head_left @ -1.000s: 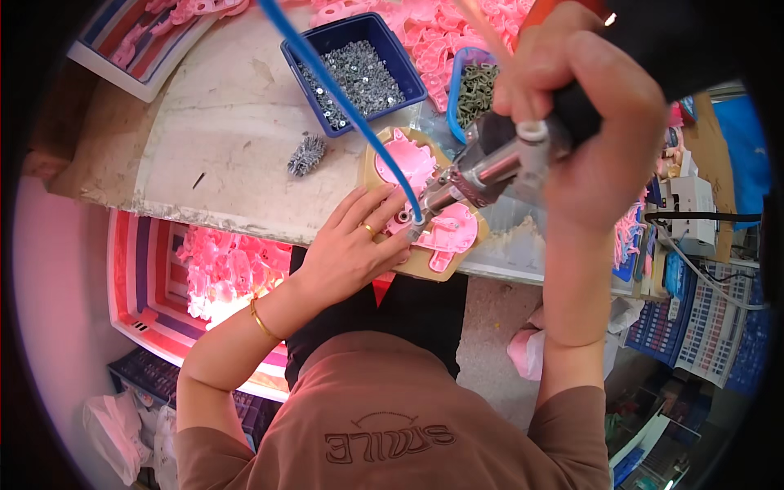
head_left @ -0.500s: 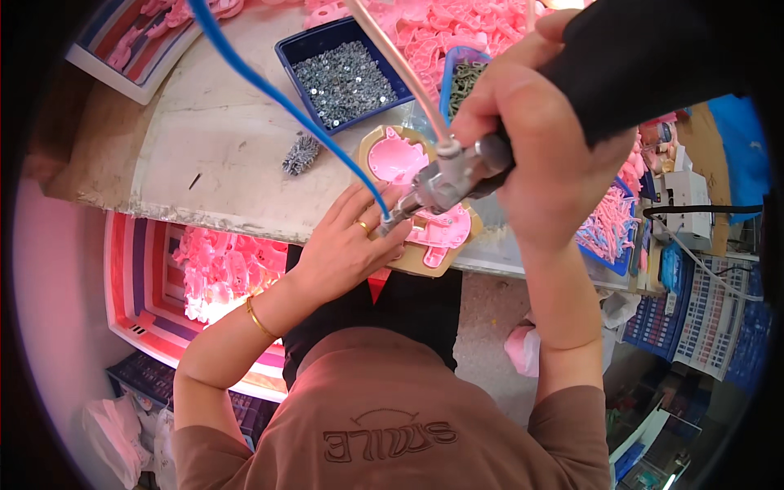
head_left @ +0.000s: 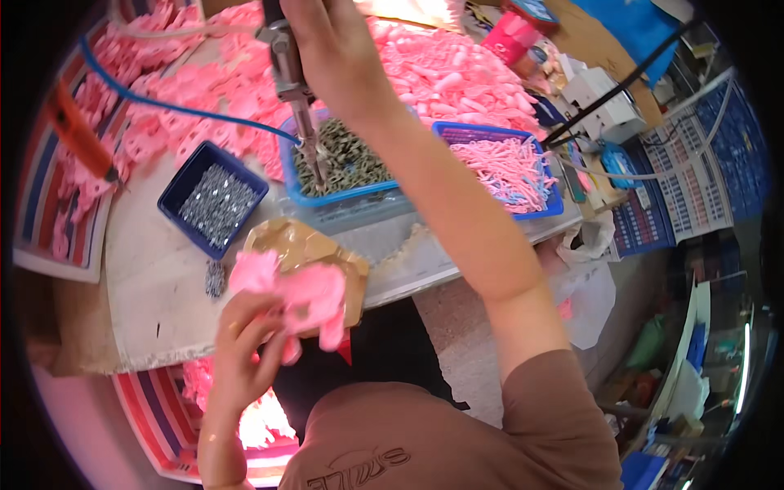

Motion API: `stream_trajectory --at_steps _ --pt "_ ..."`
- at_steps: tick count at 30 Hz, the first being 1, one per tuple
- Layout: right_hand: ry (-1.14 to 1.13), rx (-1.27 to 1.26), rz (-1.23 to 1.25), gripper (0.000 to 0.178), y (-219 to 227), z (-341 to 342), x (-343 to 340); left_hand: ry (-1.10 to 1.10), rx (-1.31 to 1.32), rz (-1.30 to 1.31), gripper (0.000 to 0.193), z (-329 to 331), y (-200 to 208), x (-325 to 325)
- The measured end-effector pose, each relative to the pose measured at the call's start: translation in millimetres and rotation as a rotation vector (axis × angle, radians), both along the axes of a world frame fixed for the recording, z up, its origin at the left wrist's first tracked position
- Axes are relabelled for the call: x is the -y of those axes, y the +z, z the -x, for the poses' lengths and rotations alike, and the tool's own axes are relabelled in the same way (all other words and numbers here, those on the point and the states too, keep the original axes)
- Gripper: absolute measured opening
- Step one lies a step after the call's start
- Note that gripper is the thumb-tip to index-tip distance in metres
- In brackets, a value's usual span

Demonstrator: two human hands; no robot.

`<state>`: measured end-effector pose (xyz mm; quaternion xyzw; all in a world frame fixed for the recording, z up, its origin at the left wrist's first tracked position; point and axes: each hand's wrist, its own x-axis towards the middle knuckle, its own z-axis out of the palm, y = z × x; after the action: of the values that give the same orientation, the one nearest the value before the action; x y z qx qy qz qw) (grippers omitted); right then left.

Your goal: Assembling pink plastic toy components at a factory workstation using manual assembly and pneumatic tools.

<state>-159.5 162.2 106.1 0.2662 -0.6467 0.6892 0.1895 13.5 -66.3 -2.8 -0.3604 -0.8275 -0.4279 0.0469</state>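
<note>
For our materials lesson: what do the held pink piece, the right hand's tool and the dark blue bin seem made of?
Pink piece: probably moulded plastic, evenly coloured with rounded contours; blur hides its finish.
Tool: seemingly mostly polished metal, silvery with bright highlights.
Dark blue bin: probably smooth plastic, uniformly coloured, thin walls.

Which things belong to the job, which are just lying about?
Job, apparently:
- pink plastic part, left hand
- silver metal tool, right hand
- tan block fixture
- blue plastic tray under tool tip

Lying about, apparently:
- translucent white plastic bag
- bright blue sheet
</note>
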Motion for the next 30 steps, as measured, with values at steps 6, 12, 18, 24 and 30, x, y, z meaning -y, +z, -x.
stream_trajectory --at_steps 6,12,18,24,30 --pt "-0.615 0.084 -0.505 0.022 -109 9 -123 0.197 0.746 0.699 0.016 -29 141 44" --pt "-1.352 0.020 -1.287 0.023 -175 5 -299 0.397 0.374 0.757 0.053 -64 84 119" --pt "-1.004 0.083 -1.277 0.029 -163 2 -321 -0.060 0.222 0.569 0.044 -16 65 44" --pt "-0.641 0.370 -0.641 0.024 -141 -2 -232 -0.267 0.111 0.393 0.043 15 33 -43" --pt "0.072 0.727 -0.273 0.021 -109 -75 -115 -0.169 -0.319 0.259 0.054 46 4 -116"
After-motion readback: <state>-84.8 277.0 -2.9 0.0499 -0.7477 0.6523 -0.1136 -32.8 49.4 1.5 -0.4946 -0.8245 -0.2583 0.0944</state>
